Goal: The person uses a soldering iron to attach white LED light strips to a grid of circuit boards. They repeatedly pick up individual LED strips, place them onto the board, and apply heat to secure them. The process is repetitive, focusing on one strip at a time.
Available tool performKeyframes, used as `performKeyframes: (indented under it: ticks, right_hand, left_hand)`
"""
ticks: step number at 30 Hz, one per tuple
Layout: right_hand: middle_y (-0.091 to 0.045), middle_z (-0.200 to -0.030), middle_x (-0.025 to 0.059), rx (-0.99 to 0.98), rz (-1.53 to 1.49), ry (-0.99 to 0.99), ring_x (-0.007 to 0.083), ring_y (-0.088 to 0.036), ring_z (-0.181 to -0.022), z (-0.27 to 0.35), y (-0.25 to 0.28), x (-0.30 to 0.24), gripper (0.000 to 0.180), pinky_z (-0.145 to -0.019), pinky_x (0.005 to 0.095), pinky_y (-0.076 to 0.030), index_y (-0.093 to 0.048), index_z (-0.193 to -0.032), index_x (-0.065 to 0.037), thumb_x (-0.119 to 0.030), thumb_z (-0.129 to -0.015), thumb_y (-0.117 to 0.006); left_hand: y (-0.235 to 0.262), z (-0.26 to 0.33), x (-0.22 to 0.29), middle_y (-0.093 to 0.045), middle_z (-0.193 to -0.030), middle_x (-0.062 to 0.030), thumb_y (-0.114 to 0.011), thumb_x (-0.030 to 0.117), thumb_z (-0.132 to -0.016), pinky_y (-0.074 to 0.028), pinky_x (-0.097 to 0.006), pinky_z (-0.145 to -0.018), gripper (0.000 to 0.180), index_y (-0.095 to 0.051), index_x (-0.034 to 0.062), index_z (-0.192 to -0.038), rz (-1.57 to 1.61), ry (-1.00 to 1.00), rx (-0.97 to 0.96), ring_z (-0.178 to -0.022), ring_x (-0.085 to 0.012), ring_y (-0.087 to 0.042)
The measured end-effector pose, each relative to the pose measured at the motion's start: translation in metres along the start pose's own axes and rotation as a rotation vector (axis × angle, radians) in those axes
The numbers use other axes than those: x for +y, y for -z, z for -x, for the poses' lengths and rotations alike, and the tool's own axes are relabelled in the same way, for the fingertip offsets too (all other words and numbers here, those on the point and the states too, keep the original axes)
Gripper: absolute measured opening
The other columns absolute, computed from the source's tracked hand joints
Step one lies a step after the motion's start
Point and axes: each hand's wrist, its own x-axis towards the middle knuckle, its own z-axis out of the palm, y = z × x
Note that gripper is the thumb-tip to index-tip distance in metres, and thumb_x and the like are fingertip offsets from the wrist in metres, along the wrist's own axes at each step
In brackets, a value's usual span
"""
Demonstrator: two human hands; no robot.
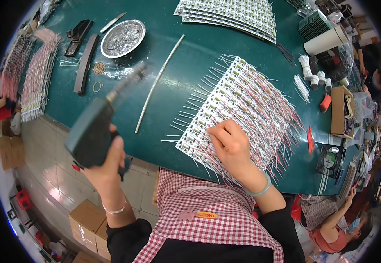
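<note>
My left hand (108,168) grips a dark green pistol-shaped tool (90,131) by its handle, raised over the table's near edge. Its long metal nozzle points up and right and is smeared by motion. Under my right hand (231,147) lies a panel of small white circuit boards (208,115) with yellowish parts in rows. Many white and red wires stick out from it. The thumb and index finger of the right hand pinch together at the panel's surface; whatever is between them is too small to make out.
On the green table (164,109) lie a long pale rod (159,83), a metal bowl (123,38) of silvery scraps, and a dark bar (86,63). More panels (230,19) are stacked at the back. A white roll (326,40) and cardboard box (342,109) stand right. A co-worker (330,236) sits lower right.
</note>
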Motion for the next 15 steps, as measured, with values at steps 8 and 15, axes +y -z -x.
performKeyframes:
  ticks: [8,15]
  right_hand:
    - [-0.056,-0.080,0.0102,0.061,0.037,0.055,0.0285,-0.057,-0.075,0.001,0.001,-0.004,0.013,-0.064,0.0380,-0.047,-0.064,-0.086,0.000,0.008,-0.075,-0.067]
    - [-0.055,-0.079,0.0093,0.057,0.049,0.097,0.0272,-0.057,-0.073,0.009,-0.002,-0.015,0.017,-0.062,0.0379,-0.046,-0.063,-0.088,-0.002,0.006,-0.074,-0.069]
  left_hand:
    - [0.037,0.075,-0.041,-0.064,-0.098,-0.0147,-0.068,-0.006,-0.078,-0.040,-0.022,-0.044,0.040,-0.058,-0.0080,-0.116,-0.045,0.127,-0.247,-0.053,-0.0107,-0.052]
    - [0.043,0.103,-0.045,-0.071,-0.095,-0.0102,-0.077,-0.001,-0.075,-0.053,-0.026,-0.071,0.029,-0.068,-0.0045,-0.103,-0.086,0.330,-0.246,-0.081,-0.0150,-0.067]
